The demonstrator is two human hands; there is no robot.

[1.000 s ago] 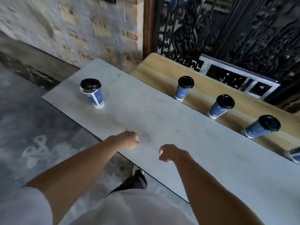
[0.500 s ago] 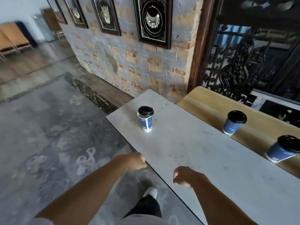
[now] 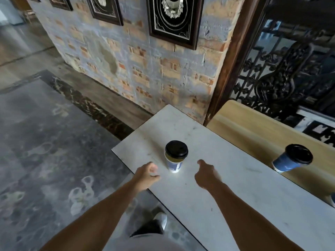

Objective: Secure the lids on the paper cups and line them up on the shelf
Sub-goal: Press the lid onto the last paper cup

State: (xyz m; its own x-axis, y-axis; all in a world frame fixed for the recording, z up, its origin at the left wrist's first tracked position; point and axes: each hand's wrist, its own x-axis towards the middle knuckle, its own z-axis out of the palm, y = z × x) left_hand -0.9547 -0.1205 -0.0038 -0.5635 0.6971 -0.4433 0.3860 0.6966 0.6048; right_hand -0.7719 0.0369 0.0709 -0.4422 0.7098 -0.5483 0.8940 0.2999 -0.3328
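A blue and white paper cup [image 3: 174, 163] with a black lid sits upright on the white table [image 3: 199, 192], near its left end. My left hand [image 3: 147, 174] is just left of the cup, fingers loosely curled and apart, holding nothing. My right hand [image 3: 205, 173] is just right of the cup, thumb raised, fingers apart, empty. Neither hand touches the cup. A second lidded blue cup [image 3: 291, 158] stands on the wooden shelf [image 3: 253, 127] behind the table. The edge of another cup [image 3: 333, 199] shows at the right border.
A brick wall [image 3: 145, 69] with framed pictures stands beyond the table's left end. Black ironwork [image 3: 282, 78] rises behind the shelf. The grey floor [image 3: 45, 151] lies to the left, and my shoe [image 3: 154, 223] is below the table edge.
I have stepped left along the table and the lone cup is now close between my hands. Both hands have moved forward and loosened from fists. The other shelf cups slid out of view.
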